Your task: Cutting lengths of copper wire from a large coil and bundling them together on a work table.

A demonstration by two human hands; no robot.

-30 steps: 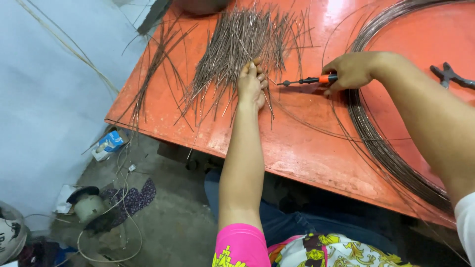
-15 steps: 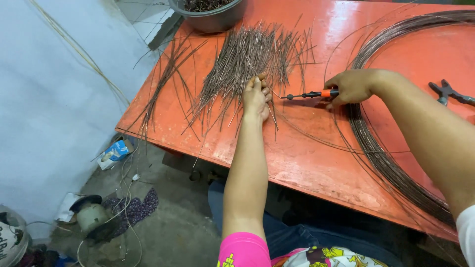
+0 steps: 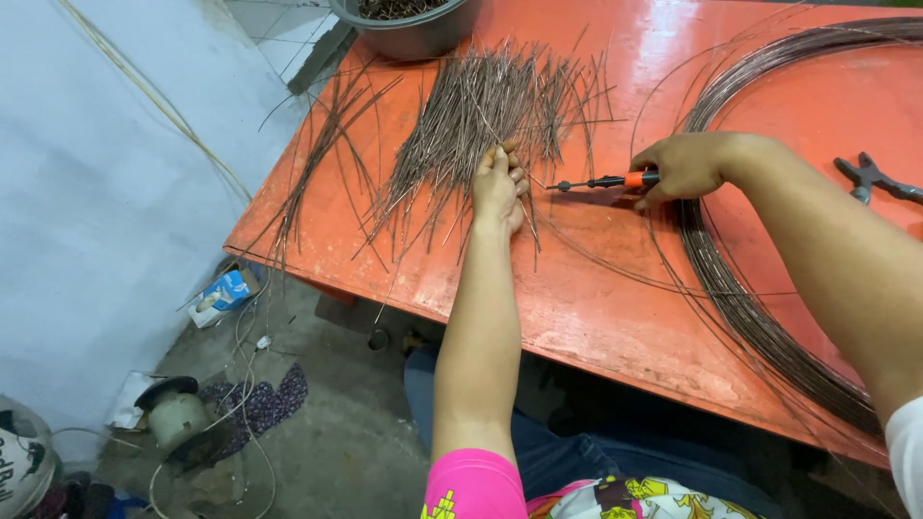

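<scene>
Since the earlier frame, both hands had kept almost the same places on the orange tabletop, and only the view had shifted a little. One left hand lay with fingers pressed on the near ends of the pile of cut wires, whose long axis ran away from the person. One right hand was clenched around one orange-handled tool, lying crosswise with its tip pointing left, just beside the left hand; one wire coil and one pair of pliers lay to the right.
</scene>
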